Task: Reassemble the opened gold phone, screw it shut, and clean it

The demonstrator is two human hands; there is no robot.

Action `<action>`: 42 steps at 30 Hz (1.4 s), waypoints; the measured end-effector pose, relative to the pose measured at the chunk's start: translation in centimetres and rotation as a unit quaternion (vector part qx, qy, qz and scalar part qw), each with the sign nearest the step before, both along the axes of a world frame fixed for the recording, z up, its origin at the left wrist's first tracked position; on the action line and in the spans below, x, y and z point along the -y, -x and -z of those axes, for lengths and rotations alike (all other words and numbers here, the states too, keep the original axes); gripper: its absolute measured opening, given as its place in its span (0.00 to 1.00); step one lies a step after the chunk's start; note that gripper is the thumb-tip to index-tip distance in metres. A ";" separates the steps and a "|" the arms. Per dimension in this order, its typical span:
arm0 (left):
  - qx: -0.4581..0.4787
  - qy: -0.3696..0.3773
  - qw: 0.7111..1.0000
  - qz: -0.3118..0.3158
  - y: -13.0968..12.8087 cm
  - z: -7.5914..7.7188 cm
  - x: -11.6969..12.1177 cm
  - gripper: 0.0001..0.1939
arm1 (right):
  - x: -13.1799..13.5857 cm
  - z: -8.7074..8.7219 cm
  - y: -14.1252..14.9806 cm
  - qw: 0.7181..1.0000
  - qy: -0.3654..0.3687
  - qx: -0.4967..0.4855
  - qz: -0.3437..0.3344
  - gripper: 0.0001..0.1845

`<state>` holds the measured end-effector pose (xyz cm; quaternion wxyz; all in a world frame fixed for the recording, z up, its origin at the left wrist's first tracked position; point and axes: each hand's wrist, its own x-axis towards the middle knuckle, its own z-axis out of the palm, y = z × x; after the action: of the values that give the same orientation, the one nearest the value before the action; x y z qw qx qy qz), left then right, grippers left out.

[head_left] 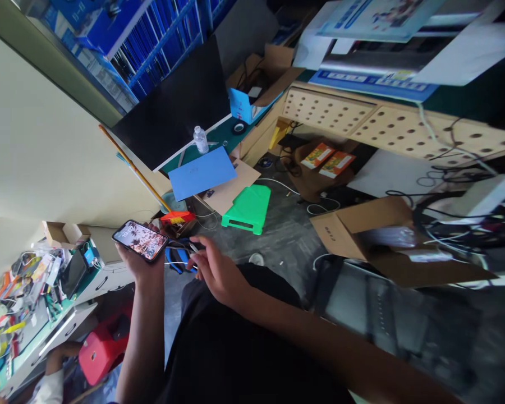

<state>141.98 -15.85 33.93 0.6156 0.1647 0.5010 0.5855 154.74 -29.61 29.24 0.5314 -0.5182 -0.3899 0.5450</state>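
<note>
A smartphone (140, 240) lies face up across the palm of my left hand (145, 266). Its screen is lit with a picture of reddish plants, and my fingers close round its edges. To the right of the phone, a little apart from it, is my right hand (219, 272). Its thumb and forefinger pinch a slim, pale, metallic-looking piece (193, 247), too small to name. Behind the hands, a blue and black bag-like item (177, 255) rests on the floor, with a white cable running over it.
A green plastic stool (249, 209) stands ahead, near a desk with a large monitor (177, 104), a bottle (201, 140) and a blue folder (202, 173). An open carton (336, 235) is at right. Left are a cluttered bench (29, 314), a red stool (99, 353) and another person's arm (59, 359).
</note>
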 end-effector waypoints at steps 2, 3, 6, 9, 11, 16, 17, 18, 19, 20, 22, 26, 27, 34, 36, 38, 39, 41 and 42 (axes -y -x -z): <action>0.011 0.001 1.000 0.010 -0.4 0.0 0.6 0.33 | 0.1 -0.5 0.2 0.999 0.009 -0.036 0.009 0.13; 0.016 0.002 1.000 0.014 -0.7 -0.2 0.8 0.33 | 0.1 -0.6 0.3 0.998 0.012 -0.056 0.007 0.14; 0.026 0.002 0.999 0.028 -1.3 -0.8 1.2 0.35 | -0.2 -0.8 1.0 0.990 0.022 -0.140 -0.026 0.23; 0.030 0.000 0.999 0.039 -2.0 -1.6 1.7 0.34 | -0.9 -0.9 1.8 0.968 0.046 -0.238 -0.070 0.27; 0.031 0.000 0.999 0.045 -2.5 -2.0 2.0 0.34 | -1.3 -1.0 2.2 0.952 0.056 -0.288 -0.087 0.27; 0.027 0.007 0.998 0.054 -3.1 -2.4 2.7 0.34 | -1.4 -1.5 2.4 0.933 0.070 -0.341 -0.088 0.25; 0.028 0.008 0.998 0.059 -3.2 -2.5 2.9 0.34 | -1.4 -1.7 2.4 0.932 0.073 -0.344 -0.086 0.25; 0.029 0.010 0.997 0.065 -3.1 -2.5 3.0 0.33 | -1.3 -1.8 2.3 0.932 0.076 -0.345 -0.084 0.25; 0.030 0.011 0.997 0.069 -3.1 -2.5 3.1 0.32 | -1.2 -2.0 2.3 0.931 0.081 -0.346 -0.082 0.26; 0.029 0.012 0.997 0.071 -3.1 -2.5 3.2 0.32 | -1.0 -2.1 2.2 0.931 0.086 -0.346 -0.078 0.25; 0.025 0.015 0.997 0.072 -3.0 -2.4 3.5 0.33 | -0.7 -2.4 2.0 0.931 0.098 -0.343 -0.073 0.25; 0.021 0.032 0.996 0.081 -2.9 -1.7 4.7 0.36 | 0.3 -2.5 1.7 0.934 0.123 -0.329 -0.069 0.23; 0.021 0.038 0.996 0.081 -2.9 -1.5 5.2 0.37 | 0.6 -2.4 1.8 0.934 0.130 -0.325 -0.069 0.25; 0.064 0.081 0.993 0.064 -3.5 0.1 7.8 0.42 | 3.2 -0.1 2.5 0.946 0.165 -0.276 -0.030 0.33; 0.089 0.091 0.990 0.067 -3.5 0.4 8.4 0.42 | 4.0 0.3 2.5 0.949 0.172 -0.264 -0.017 0.31; 0.117 0.097 0.986 0.073 -3.6 0.5 9.2 0.43 | 4.7 0.5 2.4 0.951 0.176 -0.255 -0.010 0.29; 0.129 0.097 0.984 0.075 -3.6 0.5 9.6 0.43 | 5.1 0.6 2.3 0.951 0.177 -0.252 -0.007 0.28; 0.150 0.095 0.981 0.078 -3.5 0.6 10.3 0.43 | 5.7 0.6 2.2 0.952 0.179 -0.247 -0.003 0.27; 0.157 0.095 0.980 0.080 -3.5 0.6 10.6 0.42 | 6.0 0.6 2.2 0.953 0.179 -0.245 -0.002 0.26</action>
<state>145.48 -26.43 33.30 0.7443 0.0508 0.4362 0.5031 152.59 -35.62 28.62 0.5079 -0.4546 -0.1444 0.7173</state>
